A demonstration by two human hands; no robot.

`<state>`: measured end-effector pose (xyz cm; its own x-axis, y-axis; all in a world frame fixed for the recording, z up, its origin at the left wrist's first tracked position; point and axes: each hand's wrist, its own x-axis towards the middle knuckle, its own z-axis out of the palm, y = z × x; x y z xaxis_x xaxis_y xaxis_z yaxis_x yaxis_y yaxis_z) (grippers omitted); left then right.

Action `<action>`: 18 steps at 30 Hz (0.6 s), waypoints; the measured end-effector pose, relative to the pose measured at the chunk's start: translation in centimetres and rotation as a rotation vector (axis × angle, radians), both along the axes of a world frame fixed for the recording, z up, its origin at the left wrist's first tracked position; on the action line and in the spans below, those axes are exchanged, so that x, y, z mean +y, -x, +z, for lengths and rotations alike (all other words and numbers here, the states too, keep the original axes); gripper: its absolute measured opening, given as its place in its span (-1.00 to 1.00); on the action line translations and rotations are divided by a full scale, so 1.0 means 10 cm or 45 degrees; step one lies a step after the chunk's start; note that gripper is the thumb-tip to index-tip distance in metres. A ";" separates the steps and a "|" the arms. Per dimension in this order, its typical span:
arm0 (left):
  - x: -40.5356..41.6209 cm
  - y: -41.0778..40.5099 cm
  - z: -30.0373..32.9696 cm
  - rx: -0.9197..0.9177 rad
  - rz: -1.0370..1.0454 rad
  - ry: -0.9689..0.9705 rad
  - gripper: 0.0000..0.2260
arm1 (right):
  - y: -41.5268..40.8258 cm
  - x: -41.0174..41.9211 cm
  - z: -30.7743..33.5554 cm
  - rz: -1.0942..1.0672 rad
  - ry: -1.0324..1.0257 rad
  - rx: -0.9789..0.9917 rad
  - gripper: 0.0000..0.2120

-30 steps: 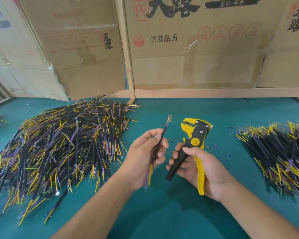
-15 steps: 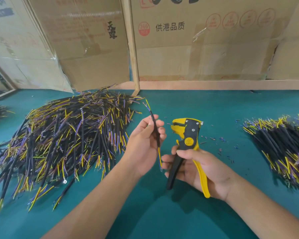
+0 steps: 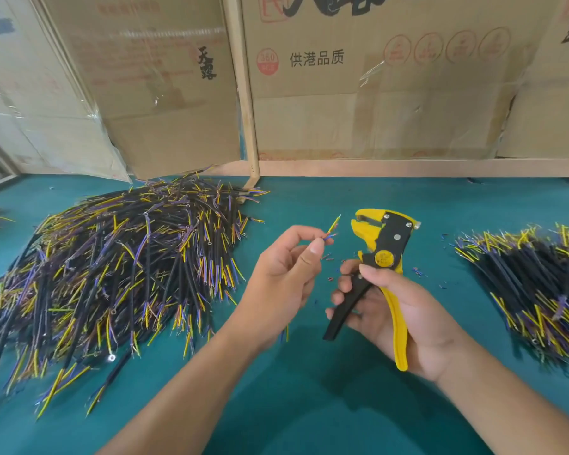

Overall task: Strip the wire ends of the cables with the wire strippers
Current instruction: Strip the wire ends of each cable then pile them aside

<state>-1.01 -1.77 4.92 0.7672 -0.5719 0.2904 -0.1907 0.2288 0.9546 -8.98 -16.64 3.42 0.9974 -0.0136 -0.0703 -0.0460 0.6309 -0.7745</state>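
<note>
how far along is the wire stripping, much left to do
Done, apparently: a smaller pile of black cables on the right, with snipped insulation bits on the teal table. In hand: the left hand pinches one cable, the right hand holds the yellow-and-black wire strippers. Left: probably the much bigger pile of cables on the left.

The wire strippers (image 3: 380, 257), yellow and black, stand nearly upright with the open head up and handles spread. Just left of them, a thin cable's (image 3: 333, 227) yellow and blue wire ends point toward the head, not touching it. Cable piles lie far left (image 3: 112, 267) and far right (image 3: 536, 284) of the strippers.
</note>
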 end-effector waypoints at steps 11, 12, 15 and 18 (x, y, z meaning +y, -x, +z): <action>0.07 -0.02 -0.01 -0.216 -0.111 -0.101 -0.87 | -0.01 0.02 -0.05 -0.001 0.029 0.045 -0.78; 0.08 -0.01 -0.01 -0.230 -0.136 -0.114 -0.87 | -0.01 0.03 -0.04 -0.001 0.029 0.035 -0.77; 0.08 0.00 0.00 -0.250 -0.200 -0.147 -0.87 | -0.02 0.04 -0.04 -0.012 0.041 -0.015 -0.78; 0.09 0.02 0.00 -0.249 -0.247 -0.168 -0.88 | -0.02 0.04 -0.04 -0.058 0.056 -0.069 -0.78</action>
